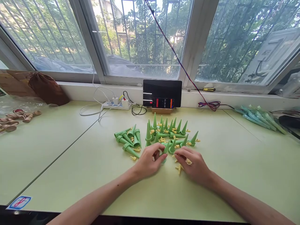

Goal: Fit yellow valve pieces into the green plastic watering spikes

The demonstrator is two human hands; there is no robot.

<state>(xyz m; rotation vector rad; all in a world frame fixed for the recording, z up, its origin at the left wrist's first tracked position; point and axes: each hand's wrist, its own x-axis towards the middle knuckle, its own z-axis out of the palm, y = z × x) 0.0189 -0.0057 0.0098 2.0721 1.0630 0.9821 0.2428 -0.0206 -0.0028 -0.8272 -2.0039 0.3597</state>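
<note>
My left hand is closed on a green watering spike, a hollow plastic cone held point up just above the table. To its right, my right hand is pinched at the fingertips. Whatever sits in that pinch is too small and covered to make out. Small yellow T-shaped valves lie below and behind the right fingers. Beyond both hands stand several upright green spikes, many with yellow valves at their bases. A pile of loose green spikes lies on its side to the left.
A black tablet with a phone before it leans at the back. Left of it sits a power strip with cables. Wooden pieces lie far left, plastic-wrapped items far right. A cable bundle rests near the window.
</note>
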